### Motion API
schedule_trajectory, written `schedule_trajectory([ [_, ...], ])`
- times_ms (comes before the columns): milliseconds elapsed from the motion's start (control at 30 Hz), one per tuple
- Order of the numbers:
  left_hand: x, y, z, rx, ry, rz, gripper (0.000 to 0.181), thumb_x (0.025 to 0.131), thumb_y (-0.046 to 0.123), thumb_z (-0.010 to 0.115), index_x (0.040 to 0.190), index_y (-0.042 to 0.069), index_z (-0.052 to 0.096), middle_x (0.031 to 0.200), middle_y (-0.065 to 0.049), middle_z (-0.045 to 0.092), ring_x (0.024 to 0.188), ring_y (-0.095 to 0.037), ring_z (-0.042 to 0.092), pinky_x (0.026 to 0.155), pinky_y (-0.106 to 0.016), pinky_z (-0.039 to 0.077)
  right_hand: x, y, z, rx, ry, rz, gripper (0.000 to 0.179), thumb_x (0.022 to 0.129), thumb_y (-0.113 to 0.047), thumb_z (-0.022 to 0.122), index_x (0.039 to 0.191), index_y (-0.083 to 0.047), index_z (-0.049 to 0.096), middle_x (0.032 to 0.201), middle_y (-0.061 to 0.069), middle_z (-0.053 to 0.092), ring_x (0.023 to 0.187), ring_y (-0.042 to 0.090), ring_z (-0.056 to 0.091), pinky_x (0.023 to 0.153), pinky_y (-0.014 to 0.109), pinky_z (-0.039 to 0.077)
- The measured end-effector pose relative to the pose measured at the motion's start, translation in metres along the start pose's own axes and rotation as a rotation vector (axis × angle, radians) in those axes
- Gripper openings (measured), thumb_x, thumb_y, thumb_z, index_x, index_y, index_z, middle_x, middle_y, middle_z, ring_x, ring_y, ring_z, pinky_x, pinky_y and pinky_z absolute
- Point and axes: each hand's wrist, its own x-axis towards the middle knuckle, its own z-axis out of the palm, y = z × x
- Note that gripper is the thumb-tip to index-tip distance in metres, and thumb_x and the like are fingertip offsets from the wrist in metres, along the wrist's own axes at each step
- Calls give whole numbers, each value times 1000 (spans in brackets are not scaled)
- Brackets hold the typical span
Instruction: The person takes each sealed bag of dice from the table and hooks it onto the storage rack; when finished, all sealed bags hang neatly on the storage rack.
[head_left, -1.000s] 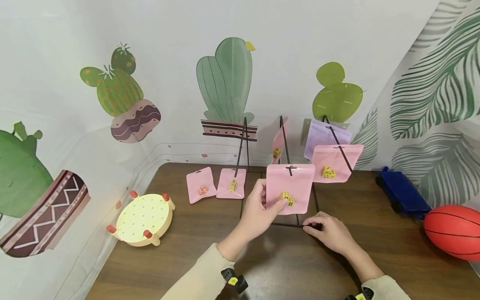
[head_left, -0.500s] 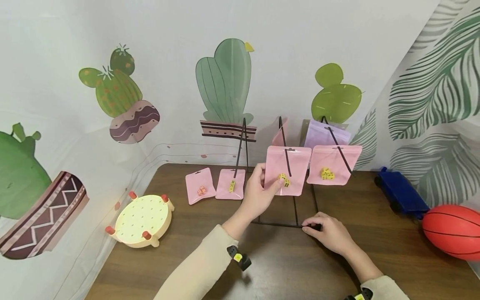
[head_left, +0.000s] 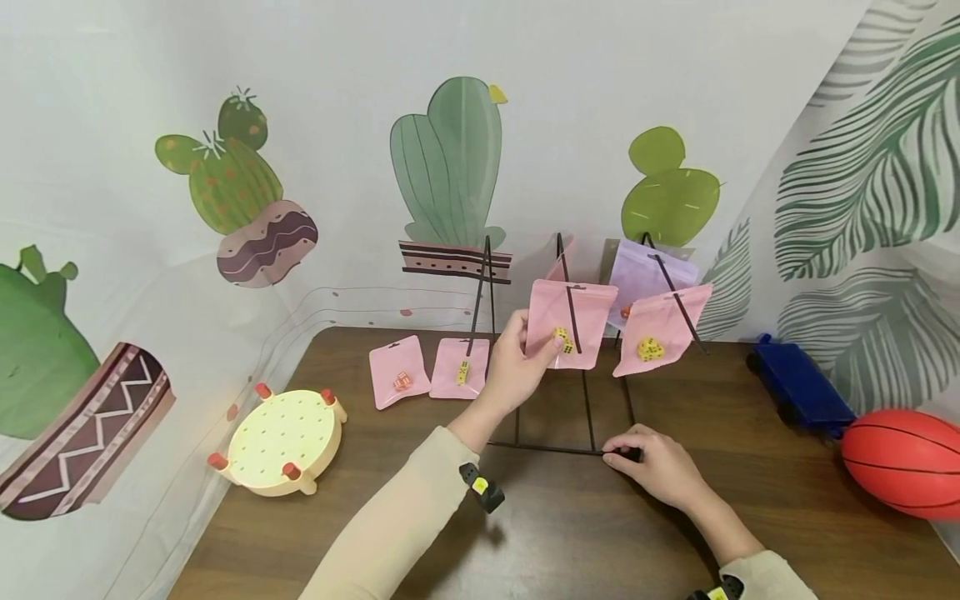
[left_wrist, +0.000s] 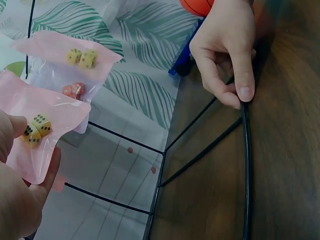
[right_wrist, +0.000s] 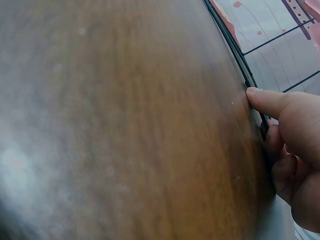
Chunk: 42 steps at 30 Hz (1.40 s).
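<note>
Left hand (head_left: 517, 362) before me has slid its pinched pink bag (head_left: 590, 322), seemingly well threaded, farther up the rack's (head_left: 588, 408) middle prong (head_left: 573, 320) (right hand (head_left: 654, 463) pinching its front bar (head_left: 547, 449)).

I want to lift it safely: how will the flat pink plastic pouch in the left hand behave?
The flat pink plastic pouch looks floppy: its edge curves in the left wrist view. Yellow dotted dice low inside may make it swing. Its shiny surface might slip.

Pink bag (head_left: 592, 321) w/ yel. dice (head_left: 566, 342), approx. upright, threaded on prong (head_left: 574, 321) of blk rack (head_left: 547, 449).
</note>
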Motion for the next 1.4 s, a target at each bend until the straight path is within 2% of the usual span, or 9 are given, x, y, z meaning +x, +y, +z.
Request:
schedule_trajectory([
  [100,1,-5,-2,27,5,2,35,98,13,72,128,5,55,109,-13,74,91,-15,66,77,-28,55,0,0,0,4,1,-7,11,90,-30,83,96,-38,78,88,-22,59,80,1,57,67,30,48],
  [200,4,-22,-3,47,8,-2,34,99,18,73,126,8,56,108,-8,72,91,-11,64,78,-28,54,1,0,1,5,-7,-2,11,90,-30,83,97,-38,78,88,-21,59,80,2,58,66,30,47],
  [367,2,-32,-7,29,-2,9,33,99,15,73,125,4,57,110,-11,72,89,-12,63,76,-27,53,1,0,1,1,-13,11,11,90,-32,83,97,-39,78,88,-21,59,80,2,58,66,30,47],
  [533,-3,-39,-9,-8,-10,-9,31,98,11,73,123,0,58,108,-16,73,83,-14,65,71,-33,57,1,0,1,2,-14,10,12,90,-31,83,97,-38,78,88,-21,59,80,2,58,66,30,47],
  [700,-9,-47,-14,-24,-22,-58,27,99,8,72,120,0,58,98,-16,74,80,-25,71,67,-35,59,1,-1,1,4,-19,15,12,90,-31,83,97,-38,78,89,-20,60,81,2,58,66,30,47],
  [867,-15,-53,-24,59,-3,-78,23,98,10,72,117,5,61,97,-10,76,85,-33,73,68,-28,58,1,-2,0,6,-21,19,11,91,-31,82,97,-38,78,89,-20,59,80,3,57,65,29,46],
  [1000,-19,-58,-35,92,19,-75,23,99,10,71,118,3,60,99,-11,77,85,-34,74,69,-30,59,0,-2,-1,9,-21,17,9,91,-32,82,98,-37,78,89,-19,59,79,3,57,64,28,45],
  [1133,-21,-64,-48,170,94,-66,25,100,14,71,118,0,61,99,-10,76,82,-29,74,70,-32,59,0,-2,-1,6,-18,14,9,91,-32,82,98,-37,78,89,-19,59,80,3,57,65,29,46],
  [1400,-30,-76,-85,359,357,-115,23,96,12,73,116,6,65,100,-6,74,86,-22,72,79,-41,57,-1,-2,-1,7,-14,8,8,92,-33,81,98,-37,78,89,-20,59,79,2,57,65,29,47],
])
